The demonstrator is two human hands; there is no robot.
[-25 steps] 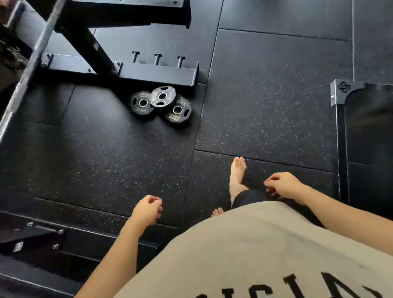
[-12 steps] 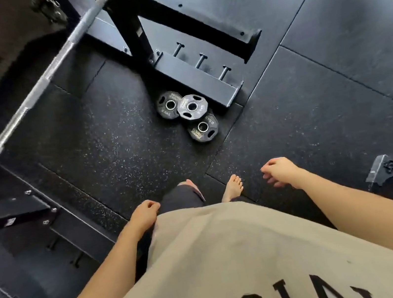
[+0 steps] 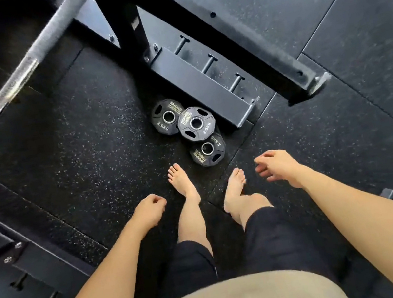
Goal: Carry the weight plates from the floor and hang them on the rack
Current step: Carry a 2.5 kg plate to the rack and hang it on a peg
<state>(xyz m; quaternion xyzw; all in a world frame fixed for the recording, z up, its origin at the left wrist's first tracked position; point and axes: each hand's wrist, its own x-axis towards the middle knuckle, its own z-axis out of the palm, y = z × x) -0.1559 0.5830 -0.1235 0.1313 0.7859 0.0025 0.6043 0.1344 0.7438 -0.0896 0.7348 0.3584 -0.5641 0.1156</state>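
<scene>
Head view: since a second ago the plates (image 3: 195, 123) have been approached, so only stooping is judged to remain. Nearest, the left hand (image 3: 150, 210) is loosely curled on nothing; the right hand (image 3: 277, 167) is slack, fingers apart. Beyond the bare feet, three black faceted discs with steel-ringed holes overlap on speckled rubber floor (image 3: 80, 147), just beside the rack (image 3: 204, 95) and its bare pegs.

Single view: head-worn wide-angle camera, looking steeply down past the wearer's torso at the floor (image 3: 346, 149); weight plates (image 3: 195, 123) and rack (image 3: 206, 90) near, ahead.
</scene>
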